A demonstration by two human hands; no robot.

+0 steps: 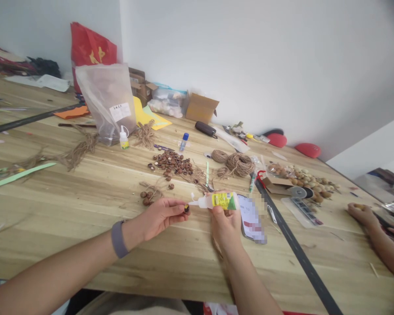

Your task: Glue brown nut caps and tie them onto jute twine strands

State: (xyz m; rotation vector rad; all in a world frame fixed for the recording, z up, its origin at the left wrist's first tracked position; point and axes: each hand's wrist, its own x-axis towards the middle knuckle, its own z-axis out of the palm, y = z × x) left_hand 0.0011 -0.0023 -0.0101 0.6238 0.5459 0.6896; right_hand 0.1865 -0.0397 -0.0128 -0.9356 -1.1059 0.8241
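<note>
My left hand (pixel 159 217) pinches a small dark brown nutshell half (pixel 187 209) between thumb and fingertips, its hollow side partly showing. Wrapped round a glue bottle (pixel 221 201) is my right hand (pixel 229 227). The bottle lies nearly level, its thin white nozzle pointing left at the shell; whether they touch I cannot tell. Its small cap hangs open above the nozzle. Just beyond my left hand sit several whole-looking brown nuts (pixel 146 197) with some twine. A pile of nutshell halves (pixel 172 164) lies farther back. A phone (pixel 250 218) rests beside my right hand.
Twine balls (pixel 239 164), a glue stick (pixel 184 142) and another glue bottle (pixel 124 138) stand farther back. Behind them are a translucent bag (pixel 105 103) and a cardboard box (pixel 201 108). Another person's hand (pixel 364 215) rests at the right, near a heap of pale round pods (pixel 315 183).
</note>
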